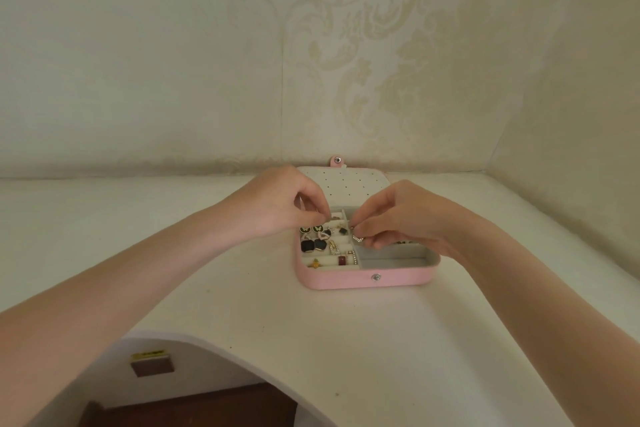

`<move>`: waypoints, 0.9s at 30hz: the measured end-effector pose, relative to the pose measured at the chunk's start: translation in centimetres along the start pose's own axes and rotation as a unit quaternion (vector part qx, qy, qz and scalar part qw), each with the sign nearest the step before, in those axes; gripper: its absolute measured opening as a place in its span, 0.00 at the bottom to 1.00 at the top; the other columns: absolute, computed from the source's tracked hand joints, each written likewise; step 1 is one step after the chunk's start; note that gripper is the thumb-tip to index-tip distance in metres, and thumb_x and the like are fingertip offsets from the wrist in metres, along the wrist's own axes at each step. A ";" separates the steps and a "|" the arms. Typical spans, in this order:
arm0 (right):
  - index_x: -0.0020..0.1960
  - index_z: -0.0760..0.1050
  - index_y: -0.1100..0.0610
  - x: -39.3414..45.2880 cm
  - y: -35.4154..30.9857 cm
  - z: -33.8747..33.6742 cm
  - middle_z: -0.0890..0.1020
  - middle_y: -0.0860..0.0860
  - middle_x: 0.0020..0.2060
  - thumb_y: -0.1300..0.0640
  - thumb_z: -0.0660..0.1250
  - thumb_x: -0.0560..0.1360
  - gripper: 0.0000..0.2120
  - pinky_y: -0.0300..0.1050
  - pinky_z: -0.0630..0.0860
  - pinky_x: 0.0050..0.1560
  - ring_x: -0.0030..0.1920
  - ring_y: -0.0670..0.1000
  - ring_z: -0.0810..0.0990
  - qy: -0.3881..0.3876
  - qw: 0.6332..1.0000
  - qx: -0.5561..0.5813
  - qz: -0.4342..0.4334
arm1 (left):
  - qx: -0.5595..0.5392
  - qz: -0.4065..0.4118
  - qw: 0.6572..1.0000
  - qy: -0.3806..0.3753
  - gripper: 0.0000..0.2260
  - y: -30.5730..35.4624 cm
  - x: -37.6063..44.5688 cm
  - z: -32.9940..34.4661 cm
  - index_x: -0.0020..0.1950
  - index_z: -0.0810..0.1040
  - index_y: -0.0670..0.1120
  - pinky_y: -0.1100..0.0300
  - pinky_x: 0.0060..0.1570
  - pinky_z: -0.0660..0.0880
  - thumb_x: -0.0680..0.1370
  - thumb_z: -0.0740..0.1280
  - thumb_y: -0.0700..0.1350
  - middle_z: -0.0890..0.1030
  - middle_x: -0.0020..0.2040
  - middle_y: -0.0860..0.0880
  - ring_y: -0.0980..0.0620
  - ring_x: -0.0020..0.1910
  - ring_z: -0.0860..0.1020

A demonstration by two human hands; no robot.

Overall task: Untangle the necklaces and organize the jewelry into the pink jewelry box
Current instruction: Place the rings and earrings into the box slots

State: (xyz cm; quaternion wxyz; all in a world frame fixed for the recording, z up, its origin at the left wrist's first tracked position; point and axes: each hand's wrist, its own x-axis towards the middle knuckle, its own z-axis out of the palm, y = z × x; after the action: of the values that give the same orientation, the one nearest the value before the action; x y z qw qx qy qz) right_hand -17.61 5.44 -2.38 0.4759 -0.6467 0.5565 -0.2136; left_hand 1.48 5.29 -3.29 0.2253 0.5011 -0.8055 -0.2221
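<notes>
Both hands point(277, 204) point(398, 215) pinching a necklace point(357, 238), pink box point(367, 279), white tabletop point(207, 288), damask wallpaper point(346, 45)

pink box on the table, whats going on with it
A person is sorting jewelry into the open pink jewelry box on the white table. Both hands work just above it: the right hand pinches a small sparkly V-shaped piece, and the left hand pinches something too small to make out. The box's left compartments already hold earrings and rings; its front right compartment looks empty.
</notes>
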 end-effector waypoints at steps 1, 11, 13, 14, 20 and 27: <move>0.40 0.80 0.62 0.1 0.0 0.0 0.80 0.54 0.30 0.70 0.70 0.69 0.05 0.33 0.76 0.32 0.27 0.45 0.78 -0.003 1.000 -0.001 0.002 | 0.008 0.003 1.000 -0.008 0.07 0.0 0.0 0.2 0.38 0.81 0.57 0.69 0.32 0.64 0.72 0.72 0.44 0.80 0.37 0.53 0.59 0.32 0.71; 0.41 0.80 0.62 0.3 0.2 -0.3 0.79 0.53 0.28 0.69 0.70 0.70 0.04 0.33 0.74 0.32 0.29 0.46 0.76 -0.011 1.000 -0.013 0.017 | 0.061 -0.003 0.998 0.025 0.05 -0.8 1.0 0.2 0.45 0.84 0.51 0.71 0.31 0.63 0.73 0.70 0.43 0.75 0.34 0.56 0.63 0.31 0.70; 0.42 0.80 0.62 0.3 0.2 -0.4 0.79 0.53 0.28 0.69 0.70 0.71 0.04 0.33 0.75 0.32 0.29 0.46 0.76 -0.010 1.000 -0.010 0.018 | 0.060 -0.003 0.998 0.008 0.04 -1.0 1.4 0.3 0.45 0.84 0.51 0.72 0.30 0.64 0.72 0.71 0.43 0.75 0.34 0.54 0.67 0.30 0.70; 0.42 0.80 0.62 0.3 0.3 -0.5 0.79 0.53 0.28 0.69 0.70 0.71 0.04 0.33 0.75 0.32 0.29 0.47 0.76 -0.010 1.000 -0.009 0.018 | 0.063 -0.002 0.998 -0.001 0.04 -1.1 1.6 0.5 0.45 0.84 0.51 0.72 0.30 0.64 0.72 0.71 0.44 0.75 0.34 0.54 0.69 0.29 0.70; 0.42 0.80 0.63 0.7 0.3 -0.5 0.79 0.52 0.28 0.70 0.69 0.71 0.04 0.33 0.75 0.33 0.29 0.46 0.76 -0.022 0.999 -0.032 0.009 | 0.087 0.010 0.996 -0.036 0.05 -1.1 2.7 0.6 0.45 0.84 0.51 0.68 0.30 0.63 0.71 0.72 0.44 0.74 0.33 0.53 0.65 0.29 0.70; 0.41 0.80 0.61 1.1 0.7 -0.5 0.79 0.53 0.28 0.69 0.69 0.71 0.05 0.33 0.74 0.32 0.30 0.48 0.76 -0.027 0.999 -0.030 0.001 | 0.081 0.008 0.995 -0.062 0.03 -0.4 3.1 0.8 0.43 0.85 0.48 0.71 0.27 0.63 0.71 0.73 0.43 0.73 0.28 0.56 0.65 0.26 0.70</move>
State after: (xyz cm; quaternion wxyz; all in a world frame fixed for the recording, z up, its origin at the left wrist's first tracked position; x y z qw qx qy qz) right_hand -18.11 4.31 -3.01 0.4710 -0.6655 0.5507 -0.1787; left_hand 0.04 2.41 -3.77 0.1358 0.4964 -0.8372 -0.1850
